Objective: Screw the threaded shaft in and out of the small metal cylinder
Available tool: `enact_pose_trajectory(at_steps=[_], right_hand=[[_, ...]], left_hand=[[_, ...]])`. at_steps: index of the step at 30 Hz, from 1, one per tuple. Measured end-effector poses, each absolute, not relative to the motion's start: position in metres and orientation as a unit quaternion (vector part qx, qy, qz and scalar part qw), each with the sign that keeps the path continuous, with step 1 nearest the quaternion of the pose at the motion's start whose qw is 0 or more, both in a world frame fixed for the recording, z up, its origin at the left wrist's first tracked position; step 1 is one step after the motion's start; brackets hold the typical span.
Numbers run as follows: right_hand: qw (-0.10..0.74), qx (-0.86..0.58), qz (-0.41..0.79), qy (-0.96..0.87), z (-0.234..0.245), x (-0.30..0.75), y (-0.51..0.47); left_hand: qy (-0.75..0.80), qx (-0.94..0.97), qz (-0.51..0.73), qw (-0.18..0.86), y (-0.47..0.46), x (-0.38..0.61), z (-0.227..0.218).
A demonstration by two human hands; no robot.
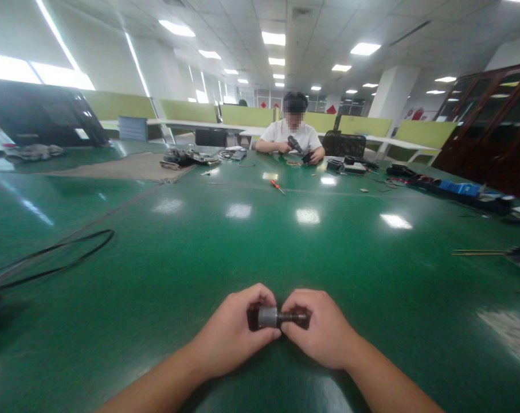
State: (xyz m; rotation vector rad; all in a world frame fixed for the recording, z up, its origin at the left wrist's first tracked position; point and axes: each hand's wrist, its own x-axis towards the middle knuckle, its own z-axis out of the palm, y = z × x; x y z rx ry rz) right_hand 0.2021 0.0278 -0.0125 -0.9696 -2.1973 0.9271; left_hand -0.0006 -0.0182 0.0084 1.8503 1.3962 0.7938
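Note:
Near the front of the green table, my left hand [236,324] is closed around the thick end of a dark cylindrical part with a grey metal band [268,317]. The part lies sideways, with its narrower dark shaft pointing right. My right hand [324,327] pinches that shaft between thumb and fingers. My two thumbs almost meet below the part. Its exact kind is unclear, and the fingers and shadow partly cover both ends.
On the green table [225,252] are an orange-handled screwdriver [277,186], a black cable loop [83,246] at left and thin rods [479,252] at right. Across it, a person [292,135] holds a power drill [294,144]. Tools and cases [453,186] line the right.

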Motion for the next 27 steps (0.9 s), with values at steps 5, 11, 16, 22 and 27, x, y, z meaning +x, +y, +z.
enact_pose_trajectory(at_steps=[5, 11, 16, 22, 27], right_hand=[[0.269, -0.350, 0.345, -0.828, -0.0117, 0.2029, 0.0286], [0.278, -0.362, 0.359, -0.814, -0.0106, 0.2033, 0.0280], [0.304, -0.350, 0.424, -0.778, -0.0109, 0.2034, 0.0271], [0.311, -0.346, 0.396, -0.791, -0.0066, 0.2028, 0.0271], [0.313, -0.349, 0.398, -0.788, -0.0084, 0.2025, 0.0280]], left_hand=[[0.545, 0.706, 0.301, 0.338, -0.0183, -0.0032, 0.0054], [0.536, 0.706, 0.321, 0.334, -0.0183, -0.0027, 0.0051], [0.537, 0.709, 0.318, 0.329, -0.0177, -0.0022, 0.0055], [0.530, 0.712, 0.318, 0.334, -0.0196, -0.0031, 0.0045], [0.531, 0.712, 0.320, 0.331, -0.0203, -0.0026, 0.0050]])
